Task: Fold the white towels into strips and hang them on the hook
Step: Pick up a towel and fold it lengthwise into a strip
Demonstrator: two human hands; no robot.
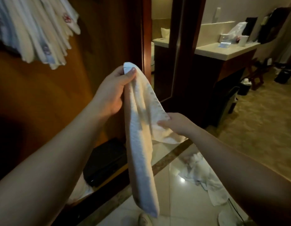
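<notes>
Fingers of your left hand [112,92] pinch the towel [141,144] at center frame, your right hand [175,123] grips its side flap, which I judge could unfold if that grip slackens.

At upper left of the frame, hung towels [35,30] crowd the wooden panel [43,95], with bare wood below them. Open air lies between the hands at centre and the counter [223,51] at upper right. Crumpled towels [202,173] litter the floor [174,209] at lower right.
</notes>
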